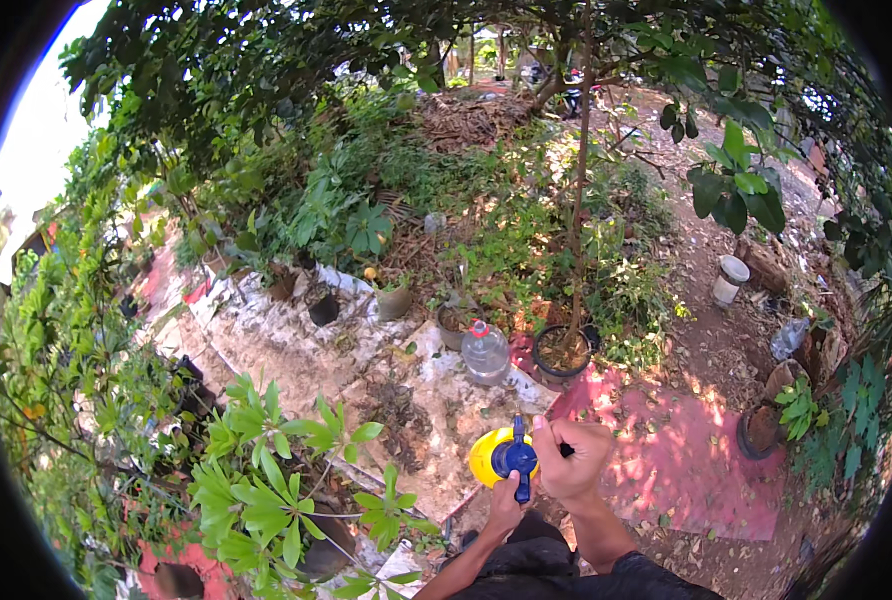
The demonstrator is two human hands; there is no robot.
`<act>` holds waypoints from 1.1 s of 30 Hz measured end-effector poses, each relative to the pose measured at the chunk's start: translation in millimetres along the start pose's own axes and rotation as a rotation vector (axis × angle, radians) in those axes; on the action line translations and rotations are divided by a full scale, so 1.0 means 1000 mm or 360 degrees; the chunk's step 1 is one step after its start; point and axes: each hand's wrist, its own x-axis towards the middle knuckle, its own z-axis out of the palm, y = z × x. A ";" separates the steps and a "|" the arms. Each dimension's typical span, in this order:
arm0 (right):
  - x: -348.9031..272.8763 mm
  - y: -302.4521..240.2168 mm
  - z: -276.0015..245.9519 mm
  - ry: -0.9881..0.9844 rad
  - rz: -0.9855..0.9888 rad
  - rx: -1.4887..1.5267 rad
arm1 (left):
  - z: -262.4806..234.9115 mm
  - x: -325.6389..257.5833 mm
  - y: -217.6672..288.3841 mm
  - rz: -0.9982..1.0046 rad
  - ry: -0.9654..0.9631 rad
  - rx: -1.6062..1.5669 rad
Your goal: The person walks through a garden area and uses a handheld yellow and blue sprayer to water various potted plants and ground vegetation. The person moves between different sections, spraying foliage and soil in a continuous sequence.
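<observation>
**Both hands on a garden sprayer, low in the frame**

At the lower middle of the frame sits a round yellow plastic sprayer bottle with a blue pump head (pixel 506 458), apparently resting at the near edge of a weathered, white-stained concrete slab (pixel 296 345). The right hand (pixel 574 458) is clenched in a fist over something dark at the pump's right side, probably its handle or trigger, the thumb up. The left hand (pixel 504 508) comes from below and closes around the lower blue stem, seemingly steadying the sprayer while the other hand works the pump (the bottle's base is hidden, so I cannot tell how it stands).

One clear plastic water jug with a red cap (pixel 486 352) stands upright on the slab just above the sprayer, apart from it. Along the slab's far edge I count roughly four small pots; the largest, a dark round pot holding a thin tree trunk (pixel 564 353), stands just right of the jug. A single white bucket-like container (pixel 731 279) stands at the right, well apart.
</observation>
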 end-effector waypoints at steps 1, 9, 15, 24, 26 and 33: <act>0.007 0.007 0.003 -0.0069 0.0003 0.0005 | 0.000 0.006 -0.001 0.0007 -0.0006 0.0049; 0.071 0.100 0.032 -0.0456 0.0056 0.0134 | 0.002 0.089 -0.014 -0.0070 0.0198 0.0093; 0.112 0.176 0.038 -0.0488 0.0104 0.0232 | 0.033 0.155 -0.014 -0.0177 0.0584 -0.0060; 0.125 0.277 0.058 -0.0638 -0.0069 0.0291 | 0.054 0.223 0.001 0.0000 0.0443 0.0254; 0.123 0.290 0.067 -0.0820 0.0163 0.0040 | 0.052 0.229 0.006 0.0079 0.0370 0.0466; 0.131 0.302 0.093 -0.0749 0.0334 0.0457 | 0.012 0.272 0.011 -0.0165 0.0505 -0.0020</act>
